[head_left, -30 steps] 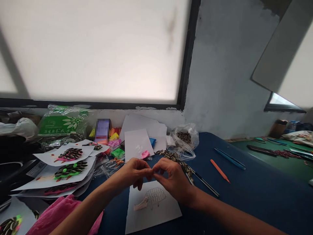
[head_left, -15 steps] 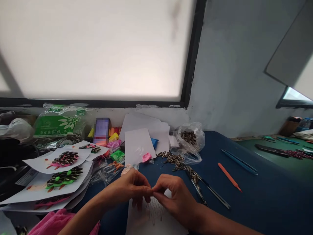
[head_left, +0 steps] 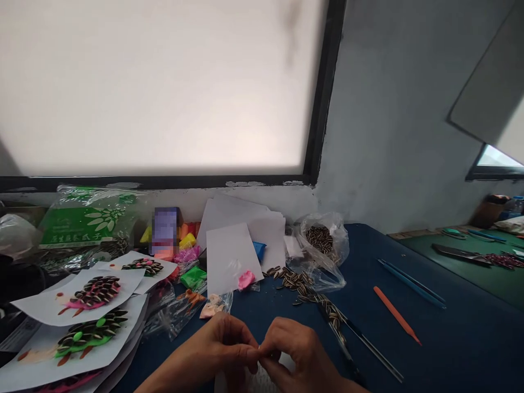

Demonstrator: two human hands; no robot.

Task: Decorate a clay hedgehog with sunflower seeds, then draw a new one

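My left hand (head_left: 223, 345) and my right hand (head_left: 295, 349) meet at the fingertips, low in the middle of the view. Both are closed in a pinch; whatever lies between the fingertips is too small to make out. Under them is a white sheet with pale marks on it (head_left: 266, 382), mostly hidden by the hands. Just beyond my left hand sits a peach lump of clay (head_left: 213, 305) on clear wrap. A pink lump of clay (head_left: 246, 280) rests at the lower edge of a blank white sheet (head_left: 229, 254).
Loose sunflower seeds (head_left: 295, 279) trail from a plastic bag (head_left: 341, 245). To the right lie tweezers (head_left: 411, 283), an orange tool (head_left: 396, 315) and a thin metal tool (head_left: 374, 350). At left, stacked sheets (head_left: 36, 311) carry seed-and-clay hedgehogs (head_left: 97, 292), near a green seed bag (head_left: 69, 226).
Both hands sit lower in the view, still pinched together. The view has shifted, so the table things appear lower and the sheet beneath the hands shows less.
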